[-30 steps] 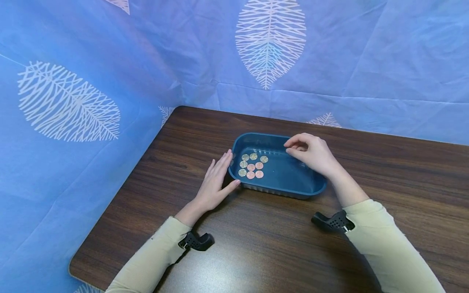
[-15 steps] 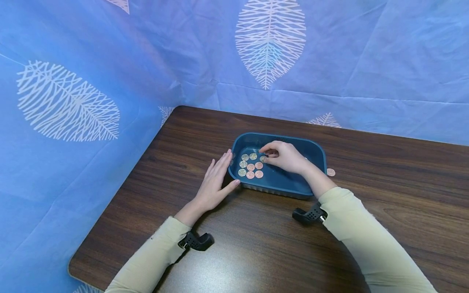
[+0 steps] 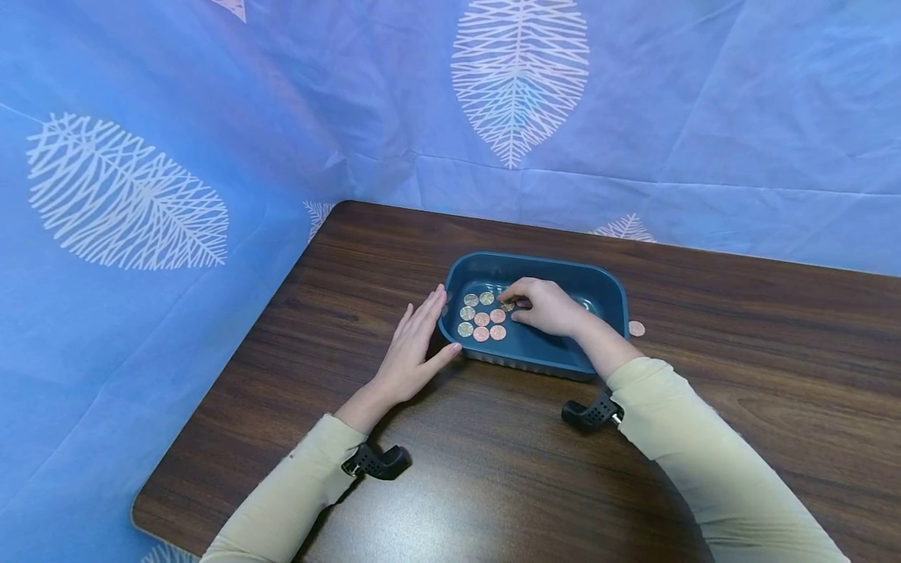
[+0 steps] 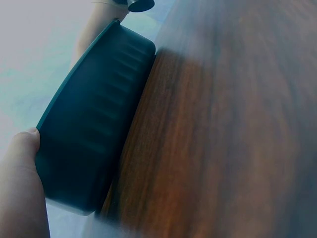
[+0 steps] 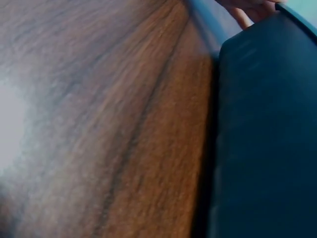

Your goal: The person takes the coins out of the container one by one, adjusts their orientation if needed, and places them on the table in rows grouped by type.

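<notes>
The blue tray [image 3: 542,349] sits on the dark wooden table [image 3: 493,446]; inside the tray, toward its left end, four yellow coins [image 3: 468,313] and four copper coins [image 3: 482,319] lie close together; the left hand [image 3: 408,356] rests against the tray's left end, its grip spread, thumb at the near corner; the right hand [image 3: 551,307] is bent over a further yellow coin [image 3: 508,306] in the tray, just right of the others; I cannot tell whether that grip pinches it; a lone copper coin [image 3: 637,328] lies just beyond the tray's right end; a blue curtain [image 3: 394,102] hangs behind the tray.
</notes>
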`<control>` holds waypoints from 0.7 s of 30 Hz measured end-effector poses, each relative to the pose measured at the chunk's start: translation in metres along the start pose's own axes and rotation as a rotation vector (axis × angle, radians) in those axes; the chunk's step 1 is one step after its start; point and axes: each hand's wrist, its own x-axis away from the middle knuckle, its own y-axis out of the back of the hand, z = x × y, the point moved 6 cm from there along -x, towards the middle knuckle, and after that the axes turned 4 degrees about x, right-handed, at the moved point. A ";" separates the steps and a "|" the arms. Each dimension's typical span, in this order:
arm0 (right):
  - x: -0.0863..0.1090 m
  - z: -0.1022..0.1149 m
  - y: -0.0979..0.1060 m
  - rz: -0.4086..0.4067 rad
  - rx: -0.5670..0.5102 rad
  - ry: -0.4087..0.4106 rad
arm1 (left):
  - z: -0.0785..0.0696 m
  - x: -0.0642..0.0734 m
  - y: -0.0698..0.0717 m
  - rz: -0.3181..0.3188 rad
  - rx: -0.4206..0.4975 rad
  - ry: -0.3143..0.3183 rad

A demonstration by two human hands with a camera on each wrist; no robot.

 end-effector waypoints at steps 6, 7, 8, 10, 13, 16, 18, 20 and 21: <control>0.001 0.002 0.001 -0.030 0.042 0.031 | 0.000 0.000 0.000 0.002 0.001 0.001; 0.001 0.002 0.001 -0.031 0.046 0.027 | -0.001 0.000 0.000 0.001 0.000 0.001; 0.001 0.001 0.001 -0.030 0.051 0.019 | -0.001 0.000 0.000 0.002 0.000 0.000; 0.000 0.000 0.001 -0.023 0.058 -0.001 | -0.001 0.000 0.000 0.001 0.000 0.001; -0.001 -0.002 0.000 -0.005 0.065 -0.036 | -0.001 0.000 -0.001 -0.001 0.002 0.001; -0.002 -0.003 0.000 0.033 0.060 -0.067 | -0.001 0.000 -0.001 -0.003 0.004 0.000; -0.001 -0.004 0.000 0.065 0.049 -0.087 | -0.001 0.000 -0.001 -0.005 0.004 -0.001; 0.000 -0.006 -0.001 0.093 0.042 -0.108 | -0.002 0.001 -0.001 -0.004 0.004 -0.001; 0.001 -0.007 -0.001 0.103 0.038 -0.116 | -0.002 0.001 0.000 -0.004 0.004 -0.001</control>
